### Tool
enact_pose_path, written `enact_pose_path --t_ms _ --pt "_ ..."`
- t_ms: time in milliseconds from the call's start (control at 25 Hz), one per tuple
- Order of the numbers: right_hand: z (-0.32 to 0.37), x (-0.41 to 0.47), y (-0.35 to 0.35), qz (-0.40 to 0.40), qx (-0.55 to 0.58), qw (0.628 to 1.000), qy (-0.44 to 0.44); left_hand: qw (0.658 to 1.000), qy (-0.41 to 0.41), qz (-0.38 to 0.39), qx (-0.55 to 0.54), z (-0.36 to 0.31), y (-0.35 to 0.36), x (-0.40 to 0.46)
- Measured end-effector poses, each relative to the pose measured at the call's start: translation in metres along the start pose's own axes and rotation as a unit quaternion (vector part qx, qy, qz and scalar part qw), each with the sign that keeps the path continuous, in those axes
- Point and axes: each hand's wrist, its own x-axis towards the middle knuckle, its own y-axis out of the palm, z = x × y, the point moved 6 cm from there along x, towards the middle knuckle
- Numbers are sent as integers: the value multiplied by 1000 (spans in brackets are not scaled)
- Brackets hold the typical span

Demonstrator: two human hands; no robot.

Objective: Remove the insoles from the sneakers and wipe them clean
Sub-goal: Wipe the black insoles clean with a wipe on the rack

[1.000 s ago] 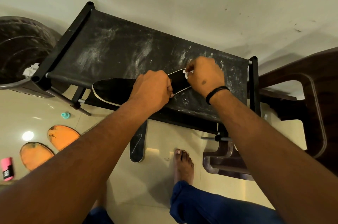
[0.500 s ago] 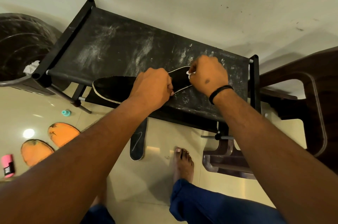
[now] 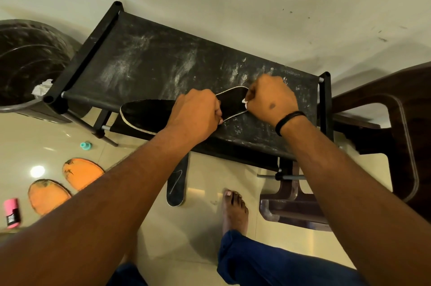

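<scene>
Head camera, mid-frame: the right hand (image 3: 271, 100) has its fingers (image 3: 250, 101) curled tight round a small white wad (image 3: 245, 102), probably a wipe or tissue, though too little of it shows to be sure, and presses it on the upper right end of a black insole (image 3: 149, 114). The left hand (image 3: 197, 117) has its fingers clenched on the middle of that insole, pinning it down. The insole lies flat across the near edge of a dusty black desk (image 3: 144, 64), its white-edged left end jutting past the rim. A black band (image 3: 289, 119) circles the right wrist. Below the desk, on the floor at centre, lies a second black insole (image 3: 177, 183). Two orange insoles (image 3: 67, 180) rest on the floor at lower left, with a pink bottle (image 3: 11, 212) at the left edge. A dark bin (image 3: 25, 59) stands at upper left, crumpled white paper (image 3: 42, 86) at its rim.
</scene>
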Motion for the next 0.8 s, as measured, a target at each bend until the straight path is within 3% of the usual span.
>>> enact_pose_path --t_ms 120,360,480,640,800 --pt "22 -8 13 71 30 995 -68 1000 0 -5 13 -1 0 0" --pt "2 3 -9 -93 43 995 10 1000 23 10 0 -1 -2 -1" --pt "-13 -5 -34 -129 142 981 38 998 49 37 7 1 -4 -2" --pt "-7 -34 -77 -169 344 922 62 996 55 60 30 -4 -5 -3" --pt "11 -62 -65 -146 486 852 126 997 48 7 55 -15 -20 -6"
